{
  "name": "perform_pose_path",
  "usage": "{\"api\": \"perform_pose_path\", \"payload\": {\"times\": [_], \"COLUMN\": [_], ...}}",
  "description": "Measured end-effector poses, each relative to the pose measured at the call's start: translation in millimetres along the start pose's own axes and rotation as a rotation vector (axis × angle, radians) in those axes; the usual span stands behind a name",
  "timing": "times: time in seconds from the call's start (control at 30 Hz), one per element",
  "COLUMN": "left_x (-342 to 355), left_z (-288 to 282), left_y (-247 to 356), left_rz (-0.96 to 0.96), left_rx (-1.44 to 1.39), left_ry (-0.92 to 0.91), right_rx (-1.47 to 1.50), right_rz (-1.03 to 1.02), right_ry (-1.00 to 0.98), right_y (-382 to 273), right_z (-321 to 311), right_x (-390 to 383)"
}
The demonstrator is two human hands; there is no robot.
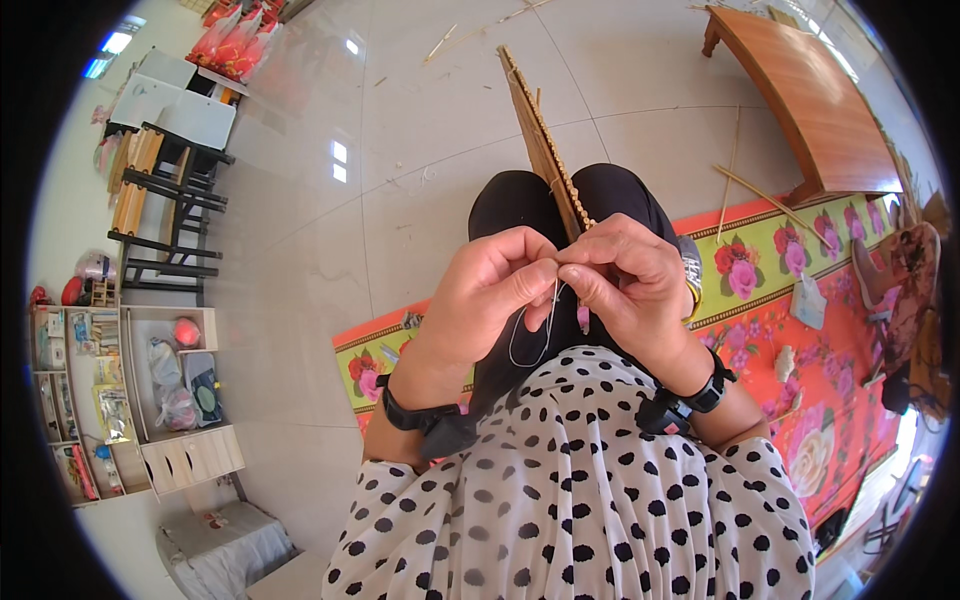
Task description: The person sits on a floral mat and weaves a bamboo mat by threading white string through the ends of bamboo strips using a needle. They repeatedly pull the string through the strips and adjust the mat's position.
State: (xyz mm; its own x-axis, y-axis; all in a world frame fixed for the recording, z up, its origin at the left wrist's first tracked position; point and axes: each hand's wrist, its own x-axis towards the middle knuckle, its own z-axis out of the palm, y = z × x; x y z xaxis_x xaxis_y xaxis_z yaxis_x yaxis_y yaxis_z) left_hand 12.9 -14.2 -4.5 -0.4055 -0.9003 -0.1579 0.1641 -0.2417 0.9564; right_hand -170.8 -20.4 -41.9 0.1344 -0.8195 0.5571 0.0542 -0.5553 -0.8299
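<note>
By the wooden strip's [541,148] near end, left hand [500,285] and right hand [632,285] pinch thread [555,297] tightly, probably knotting; next calls for steady pulling.

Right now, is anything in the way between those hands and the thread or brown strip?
Nothing visible is: the thread hangs from where the left hand and right hand meet. The brown strip runs up to the hands, nothing seen between, though its near end is hard to make out.

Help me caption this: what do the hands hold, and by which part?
Pale thread, pinched above its hanging loop where left grip and right grip meet; exact point hidden.
</note>
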Motion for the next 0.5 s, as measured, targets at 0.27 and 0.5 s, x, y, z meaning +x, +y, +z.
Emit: {"api": "perform_pose_path", "payload": {"times": [0.27, 0.5], "left_x": [1.2, -4.0], "left_z": [0.0, 3.1], "left_y": [-3.8, 3.1], "left_rz": [-0.045, -0.065], "left_rx": [-0.159, 0.024], "left_ry": [-0.007, 0.019], "right_rx": [-0.109, 0.025], "right_rz": [0.108, 0.198], "right_ry": [-0.017, -0.052], "right_y": [-7.1, -3.7], "right_z": [2.5, 2.9], "right_x": [1.2, -1.5]}}
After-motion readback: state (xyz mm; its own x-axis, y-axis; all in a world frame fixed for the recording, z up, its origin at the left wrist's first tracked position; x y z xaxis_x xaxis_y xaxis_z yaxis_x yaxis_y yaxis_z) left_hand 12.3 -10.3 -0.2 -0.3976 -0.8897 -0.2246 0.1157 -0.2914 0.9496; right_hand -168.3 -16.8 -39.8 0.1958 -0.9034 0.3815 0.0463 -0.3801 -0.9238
